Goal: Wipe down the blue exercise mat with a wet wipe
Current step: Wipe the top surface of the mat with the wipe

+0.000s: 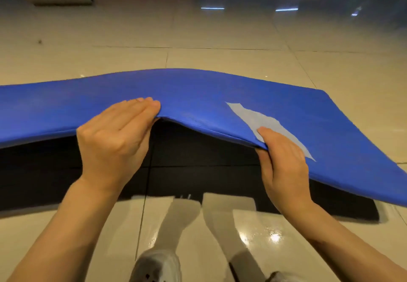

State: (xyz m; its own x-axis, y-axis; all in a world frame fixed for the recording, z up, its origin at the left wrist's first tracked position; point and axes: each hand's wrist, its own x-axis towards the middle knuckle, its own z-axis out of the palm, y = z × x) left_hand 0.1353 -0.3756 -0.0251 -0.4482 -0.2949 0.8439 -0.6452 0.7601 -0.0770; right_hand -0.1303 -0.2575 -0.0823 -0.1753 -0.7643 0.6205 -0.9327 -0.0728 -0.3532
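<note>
The blue mat (198, 90) ran off the left and right edges; its underside lay in shadow; the left hand (114, 136) hid its thumb beneath the mat; the right hand (284, 162) covered part of the wipe (255, 118); the shoes (158, 266) were blurred and cut off below.
</note>
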